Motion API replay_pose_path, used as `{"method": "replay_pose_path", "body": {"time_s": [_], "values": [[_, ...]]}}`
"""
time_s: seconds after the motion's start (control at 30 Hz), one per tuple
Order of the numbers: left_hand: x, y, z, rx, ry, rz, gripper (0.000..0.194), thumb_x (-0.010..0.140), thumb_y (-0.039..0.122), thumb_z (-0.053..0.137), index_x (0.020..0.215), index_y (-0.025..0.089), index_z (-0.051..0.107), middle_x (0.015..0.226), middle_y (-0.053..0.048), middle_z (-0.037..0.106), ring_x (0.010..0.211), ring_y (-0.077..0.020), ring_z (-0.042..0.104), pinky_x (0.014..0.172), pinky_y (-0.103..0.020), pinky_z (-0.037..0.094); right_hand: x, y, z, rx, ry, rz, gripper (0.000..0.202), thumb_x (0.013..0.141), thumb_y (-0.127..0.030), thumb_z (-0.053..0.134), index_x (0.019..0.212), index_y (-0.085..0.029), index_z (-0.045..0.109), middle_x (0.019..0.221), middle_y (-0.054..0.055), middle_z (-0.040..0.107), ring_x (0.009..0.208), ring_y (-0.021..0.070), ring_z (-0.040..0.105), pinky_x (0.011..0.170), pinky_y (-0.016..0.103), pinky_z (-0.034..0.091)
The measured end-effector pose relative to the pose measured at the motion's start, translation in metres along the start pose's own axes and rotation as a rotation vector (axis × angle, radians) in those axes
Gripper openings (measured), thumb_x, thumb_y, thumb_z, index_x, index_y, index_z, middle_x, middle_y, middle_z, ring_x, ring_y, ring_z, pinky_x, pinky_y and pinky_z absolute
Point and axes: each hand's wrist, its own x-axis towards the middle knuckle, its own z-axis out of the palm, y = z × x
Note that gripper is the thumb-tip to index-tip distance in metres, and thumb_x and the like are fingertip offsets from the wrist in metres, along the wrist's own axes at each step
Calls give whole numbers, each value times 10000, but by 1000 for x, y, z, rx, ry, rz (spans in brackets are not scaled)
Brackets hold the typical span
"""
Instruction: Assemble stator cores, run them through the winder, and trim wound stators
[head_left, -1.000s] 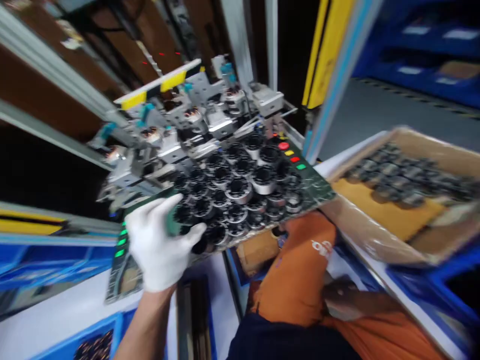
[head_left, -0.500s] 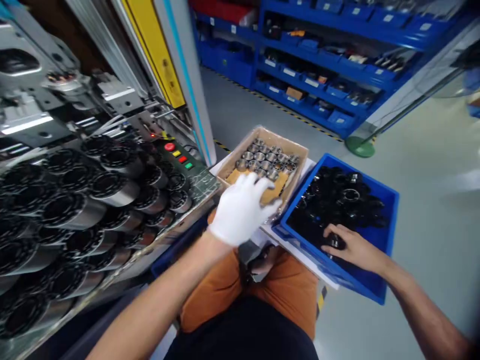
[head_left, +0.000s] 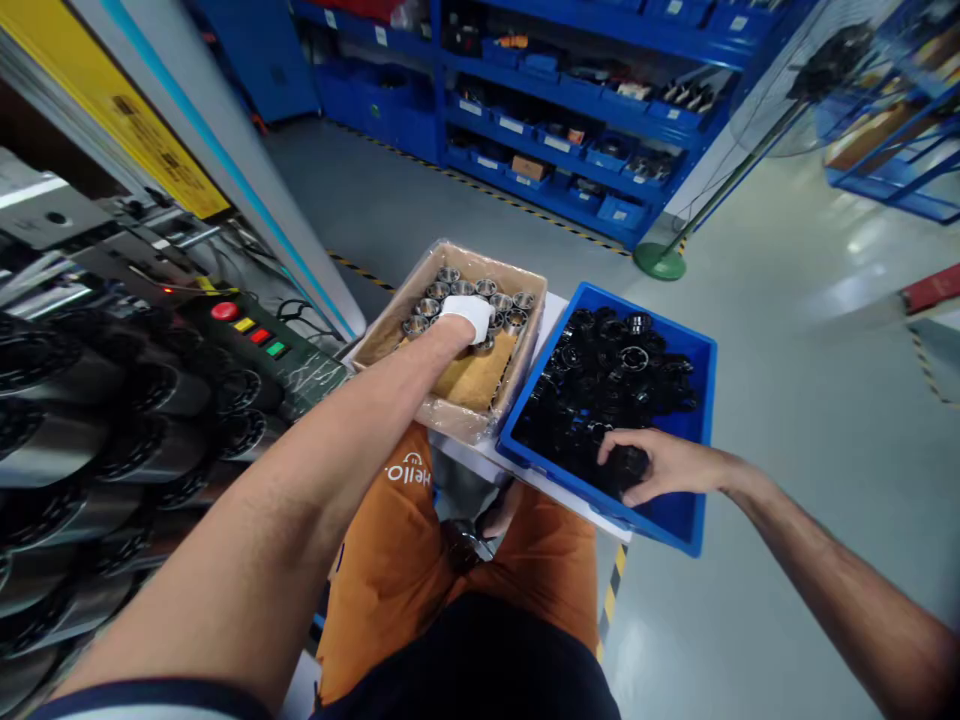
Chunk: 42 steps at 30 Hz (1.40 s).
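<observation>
My left hand (head_left: 466, 314), in a white glove, reaches down among the metal rings (head_left: 501, 302) in a cardboard box (head_left: 457, 421) lined with clear plastic. Its fingers are mostly hidden behind the glove's back, so their grip does not show. Bare, my right hand (head_left: 654, 462) is in the near part of a blue bin (head_left: 701, 520), its thumb and fingers curved around a black ring-shaped part (head_left: 628, 468). Many similar black parts (head_left: 600, 375) are heaped in that bin. Brown card (head_left: 474, 378) shows in the box's near half.
On the left, a machine bench carries stacked metal cylinders (head_left: 161, 395) and a control panel with a red button (head_left: 224, 311). A yellow-and-grey machine post (head_left: 217, 170) rises beside the box. Blue shelving (head_left: 592, 110) and a green fan base (head_left: 660, 262) stand beyond.
The view has swung to the right. My left hand has moved from above the box's near side down onto the metal rings. My right hand stays in the bin with the black part.
</observation>
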Motion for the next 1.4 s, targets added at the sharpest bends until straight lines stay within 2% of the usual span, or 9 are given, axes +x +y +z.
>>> {"method": "replay_pose_path", "body": {"time_s": [0.27, 0.43, 0.6, 0.73, 0.83, 0.97, 1.1, 1.27, 1.4], "values": [[-23, -14, 12, -238, 212, 73, 266, 989, 309, 858, 1212, 168, 829, 1455, -179, 743, 1474, -392, 619, 1276, -605, 500, -6, -5, 0, 70, 68, -32, 625, 667, -558, 1123, 1093, -212, 823, 1015, 16, 767, 898, 231, 672, 843, 353, 549], [-74, -12, 9, -608, 393, 76, 479, 1025, 251, 667, 1496, 178, 709, 1649, -181, 619, 1458, -343, 645, 1256, -554, 557, -13, 5, 7, 181, 395, -29, 637, 739, -603, 1090, 1103, -215, 740, 888, -22, 689, 770, 176, 604, 751, 331, 540], [-167, 2, 18, -1687, 72, 206, 627, 946, 231, 515, 1569, 197, 578, 1561, -152, 728, 1307, -332, 785, 985, -535, 697, -15, -18, 38, 322, 775, -126, 625, 853, -596, 1035, 1206, -259, 645, 1128, 44, 757, 967, 241, 763, 828, 359, 655], [-241, 24, 66, -2060, 32, 0, 533, 1083, 614, 555, 1405, 207, 681, 1324, -166, 828, 1143, -396, 837, 720, -464, 692, -14, -67, 84, 436, 813, -332, 542, 920, -553, 984, 1215, -273, 626, 1200, 62, 775, 884, 243, 825, 732, 358, 690], [-285, 42, 116, -2143, 12, -70, 579, 980, 691, 807, 1335, 252, 679, 1195, -113, 855, 1063, -359, 854, 790, -457, 709, -7, -112, 120, 487, 780, -497, 531, 919, -607, 936, 1207, -273, 642, 1085, 49, 786, 725, 212, 773, 622, 332, 637], [-325, 53, 151, -2180, -81, -31, 581, 955, 627, 876, 1372, 264, 700, 1264, -105, 847, 1229, -355, 824, 1058, -516, 687, 7, -167, 153, 424, 751, -665, 450, 871, -394, 980, 1219, -284, 718, 1083, 57, 790, 953, 263, 781, 822, 401, 672], [-343, 52, 144, -2217, -30, -30, 672, 942, 565, 909, 1512, 273, 709, 1534, -114, 752, 1527, -377, 661, 1325, -532, 526, 17, -196, 167, 278, 699, -750, 467, 881, -280, 1015, 1246, -292, 724, 1233, 79, 780, 1112, 278, 786, 962, 454, 697], [-351, 43, 127, -2241, -153, -34, 666, 849, 613, 975, 1351, 240, 745, 1406, -114, 770, 1399, -390, 702, 1252, -533, 558, 14, -201, 169, 100, 766, -839, 423, 873, -288, 1080, 1090, -256, 719, 1214, 79, 758, 1015, 233, 817, 862, 375, 735], [-357, 38, 123, -2111, -8, -99, 693, 802, 546, 1041, 1342, 284, 693, 1263, -62, 752, 1230, -308, 725, 1137, -467, 599, 1, -203, 165, 1, 765, -827, 439, 851, -309, 1099, 920, -245, 671, 1176, 72, 775, 893, 220, 808, 721, 361, 729]]}}
